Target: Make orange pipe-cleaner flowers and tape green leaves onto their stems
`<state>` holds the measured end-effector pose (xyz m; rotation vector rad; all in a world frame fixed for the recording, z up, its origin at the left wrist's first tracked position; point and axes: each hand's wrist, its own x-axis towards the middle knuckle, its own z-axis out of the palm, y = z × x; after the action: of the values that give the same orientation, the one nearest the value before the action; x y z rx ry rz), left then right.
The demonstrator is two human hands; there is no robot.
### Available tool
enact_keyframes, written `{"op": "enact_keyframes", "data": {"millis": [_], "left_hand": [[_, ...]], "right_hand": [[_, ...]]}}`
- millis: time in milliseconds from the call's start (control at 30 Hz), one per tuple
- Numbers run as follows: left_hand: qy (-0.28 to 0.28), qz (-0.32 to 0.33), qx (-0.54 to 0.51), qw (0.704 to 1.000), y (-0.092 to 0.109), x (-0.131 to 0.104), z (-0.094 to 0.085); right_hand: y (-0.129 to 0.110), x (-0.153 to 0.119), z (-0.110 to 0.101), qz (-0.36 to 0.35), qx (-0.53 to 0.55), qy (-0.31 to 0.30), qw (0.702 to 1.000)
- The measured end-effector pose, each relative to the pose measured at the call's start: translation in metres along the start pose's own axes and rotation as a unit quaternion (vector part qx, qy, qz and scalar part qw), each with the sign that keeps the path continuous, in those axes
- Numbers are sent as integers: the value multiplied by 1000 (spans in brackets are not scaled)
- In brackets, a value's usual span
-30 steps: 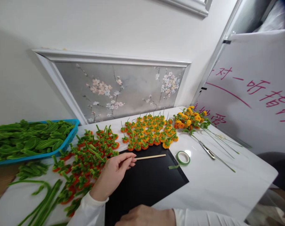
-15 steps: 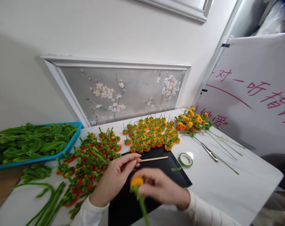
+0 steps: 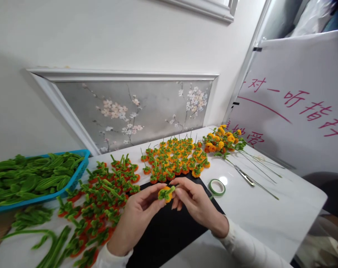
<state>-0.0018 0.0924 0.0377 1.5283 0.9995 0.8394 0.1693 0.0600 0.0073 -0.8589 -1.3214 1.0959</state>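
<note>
Between my hands, over a black mat [image 3: 169, 238], is a yellow-orange fuzzy flower head [image 3: 169, 199] with green pieces and a short green stalk facing up. My left hand [image 3: 136, 214] is closed, thumb and fingers pinching the flower from its left side. My right hand [image 3: 199, 204] is closed too, its thumb and index finger pinched at the green stalk's tip. Just right of the mat lies a roll of green tape [image 3: 211, 187]. Past the fingertips stand yellow and orange flower heads [image 3: 177, 154], stalks up. Red-orange heads with green stalks [image 3: 101, 201] crowd the left.
A blue basket [image 3: 87, 160] of green leaf shapes [image 3: 37, 173] stands at the left. Long green strips [image 3: 55, 245] lie in front of it. Stemmed yellow flowers [image 3: 224, 139] and a metal cutting tool [image 3: 245, 175] rest on the white table [image 3: 258, 216].
My right hand has brought the flower up and left to my left hand, which now grips it. The pale stick that was at my left fingers is out of sight. The view has shifted slightly right.
</note>
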Motion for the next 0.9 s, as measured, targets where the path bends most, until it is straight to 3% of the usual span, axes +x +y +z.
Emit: {"op": "enact_keyframes", "data": {"millis": [100, 333, 633, 900], "left_hand": [[-2, -9, -22, 1000, 0, 0, 1], [-17, 18, -8, 1000, 8, -4, 10], [55, -34, -97, 993, 5, -5, 17], [112, 54, 39, 991, 7, -9, 20]], "right_hand": [[-6, -2, -2, -47, -47, 22, 998], [-14, -6, 5, -81, -161, 60, 982], [-17, -9, 8, -116, -215, 72, 967], [-24, -7, 0, -189, -281, 55, 939]]}}
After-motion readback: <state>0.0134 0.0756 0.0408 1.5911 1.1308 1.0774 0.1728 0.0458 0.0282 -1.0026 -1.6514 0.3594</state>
